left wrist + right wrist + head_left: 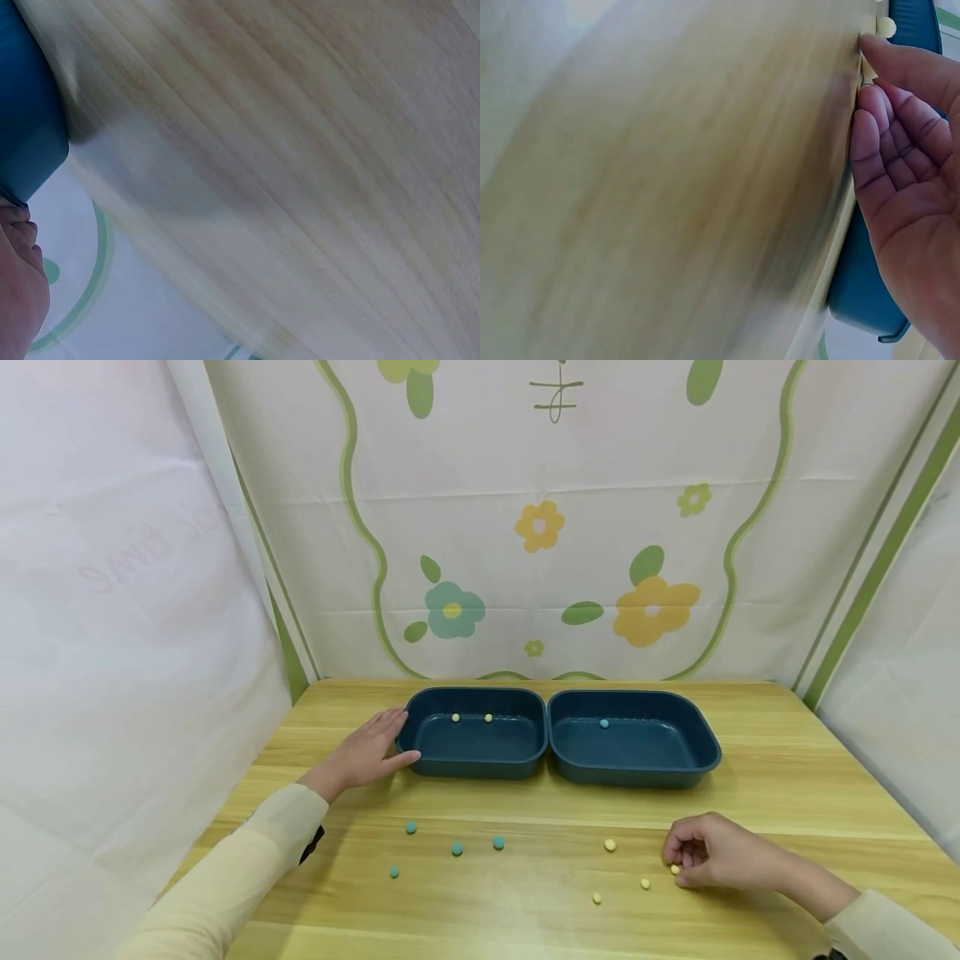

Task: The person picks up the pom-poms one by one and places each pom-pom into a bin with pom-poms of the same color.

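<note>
One yellow ball (675, 869) sits at the surface (525, 918), pinched in the right hand (723, 853), fingers curled. Left hand (367, 753), fingers extended, touches the left tray (476, 769). Head view alone shows contents: two yellow balls (488, 718) there, one blue ball (604, 723) in the right tray (630, 776).

left tray (480, 769): dark blue-teal | right tray (633, 775): same | beads (610, 845): some pale yellow, others teal | table (525, 922): yellow-tan, streaked wood grain | backdrop (465, 535): white, green wavy border (347, 464), orange, teal and green flowers (633, 618) | sleeves (262, 843): cream
</note>
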A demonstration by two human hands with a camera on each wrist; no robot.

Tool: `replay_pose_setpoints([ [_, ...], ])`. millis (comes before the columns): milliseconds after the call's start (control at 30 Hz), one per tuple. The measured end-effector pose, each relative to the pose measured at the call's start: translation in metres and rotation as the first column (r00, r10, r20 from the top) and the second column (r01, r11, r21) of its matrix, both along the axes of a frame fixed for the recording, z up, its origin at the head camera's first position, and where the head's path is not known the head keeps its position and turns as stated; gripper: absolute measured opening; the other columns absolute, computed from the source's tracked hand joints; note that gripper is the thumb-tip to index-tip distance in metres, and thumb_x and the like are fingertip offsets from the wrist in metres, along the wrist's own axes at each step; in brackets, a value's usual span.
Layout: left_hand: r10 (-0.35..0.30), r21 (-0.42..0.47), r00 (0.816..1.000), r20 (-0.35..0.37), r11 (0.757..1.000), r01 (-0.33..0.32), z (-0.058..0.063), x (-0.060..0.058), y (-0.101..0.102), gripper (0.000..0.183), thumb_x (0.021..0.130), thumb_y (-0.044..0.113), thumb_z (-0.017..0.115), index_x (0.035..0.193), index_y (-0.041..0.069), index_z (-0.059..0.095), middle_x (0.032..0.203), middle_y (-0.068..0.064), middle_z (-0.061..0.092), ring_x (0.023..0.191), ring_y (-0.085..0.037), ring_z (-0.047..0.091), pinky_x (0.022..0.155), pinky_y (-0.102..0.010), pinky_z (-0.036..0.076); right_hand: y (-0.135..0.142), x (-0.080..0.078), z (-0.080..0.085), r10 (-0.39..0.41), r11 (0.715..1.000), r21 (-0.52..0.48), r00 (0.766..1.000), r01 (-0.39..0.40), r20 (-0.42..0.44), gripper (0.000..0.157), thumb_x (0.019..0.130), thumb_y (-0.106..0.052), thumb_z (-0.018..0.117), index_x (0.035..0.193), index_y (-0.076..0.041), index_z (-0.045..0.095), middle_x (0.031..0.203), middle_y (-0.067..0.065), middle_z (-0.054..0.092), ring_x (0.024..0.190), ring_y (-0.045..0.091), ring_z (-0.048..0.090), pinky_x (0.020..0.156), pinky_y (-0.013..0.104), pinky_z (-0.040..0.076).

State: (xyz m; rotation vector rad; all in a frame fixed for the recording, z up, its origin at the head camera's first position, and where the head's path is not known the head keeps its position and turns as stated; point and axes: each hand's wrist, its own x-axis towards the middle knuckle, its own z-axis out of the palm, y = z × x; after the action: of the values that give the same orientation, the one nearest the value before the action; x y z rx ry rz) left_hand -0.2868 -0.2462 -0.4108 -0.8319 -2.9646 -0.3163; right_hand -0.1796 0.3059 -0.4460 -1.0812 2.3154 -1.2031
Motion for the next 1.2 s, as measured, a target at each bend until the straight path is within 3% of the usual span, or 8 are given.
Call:
replay_pose_setpoints([
  [267,-0.002,-0.003,1.000,0.002,1.000,0.002,0.001,0.001,0.000,0.086,0.097,0.059,0.044,0.151,-0.006,0.024,0.157,-0.020,0.022,0.145,-0.034,0.017,0.117,-0.047,0.013,-0.001,-0.001,-0.003,0.019,1.000,0.000,0.997,-0.019,-0.074,0.013,0.084,-0.011,0.077,0.090,-0.019,0.068,0.081,-0.008,0.061,0.067,0.006,0.057,0.055,0.023,0.051],
  [600,-0.004,0.002,1.000,0.005,1.000,0.004,0.002,0.002,0.001,0.086,0.097,0.058,0.045,0.151,-0.006,0.025,0.157,-0.021,0.022,0.145,-0.034,0.017,0.117,-0.047,0.012,-0.002,0.001,0.001,-0.013,1.000,-0.002,0.999,0.013,-0.046,0.016,0.084,-0.002,0.075,0.086,-0.016,0.068,0.080,-0.009,0.062,0.067,0.002,0.055,0.053,0.024,0.050],
  [733,-0.003,0.001,1.000,0.003,1.000,0.003,0.003,0.002,0.001,0.085,0.097,0.058,0.045,0.150,-0.006,0.025,0.157,-0.021,0.022,0.145,-0.035,0.017,0.117,-0.047,0.013,-0.003,0.001,0.004,-0.034,0.999,-0.002,0.999,0.034,-0.019,0.011,0.085,-0.006,0.074,0.086,-0.015,0.068,0.080,-0.008,0.063,0.067,0.003,0.055,0.054,0.024,0.050],
  [967,0.002,-0.005,1.000,0.016,1.000,-0.002,0.003,0.001,0.000,0.086,0.098,0.058,0.044,0.151,-0.005,0.023,0.158,-0.019,0.020,0.145,-0.034,0.015,0.117,-0.046,0.011,-0.008,-0.001,0.018,-0.084,0.996,-0.012,0.996,0.084,-0.003,0.008,0.085,-0.007,0.074,0.087,-0.010,0.067,0.079,-0.006,0.064,0.067,0.009,0.057,0.056,0.025,0.050],
  [1200,0.000,-0.006,1.000,0.013,1.000,0.000,0.001,0.000,0.000,0.086,0.098,0.058,0.043,0.151,-0.005,0.023,0.158,-0.019,0.019,0.145,-0.034,0.015,0.117,-0.046,0.011,-0.015,-0.009,0.038,-0.057,0.997,-0.063,0.997,0.054,-0.050,0.008,0.087,0.000,0.071,0.090,-0.007,0.068,0.083,0.002,0.065,0.069,0.012,0.059,0.060,0.027,0.052],
])
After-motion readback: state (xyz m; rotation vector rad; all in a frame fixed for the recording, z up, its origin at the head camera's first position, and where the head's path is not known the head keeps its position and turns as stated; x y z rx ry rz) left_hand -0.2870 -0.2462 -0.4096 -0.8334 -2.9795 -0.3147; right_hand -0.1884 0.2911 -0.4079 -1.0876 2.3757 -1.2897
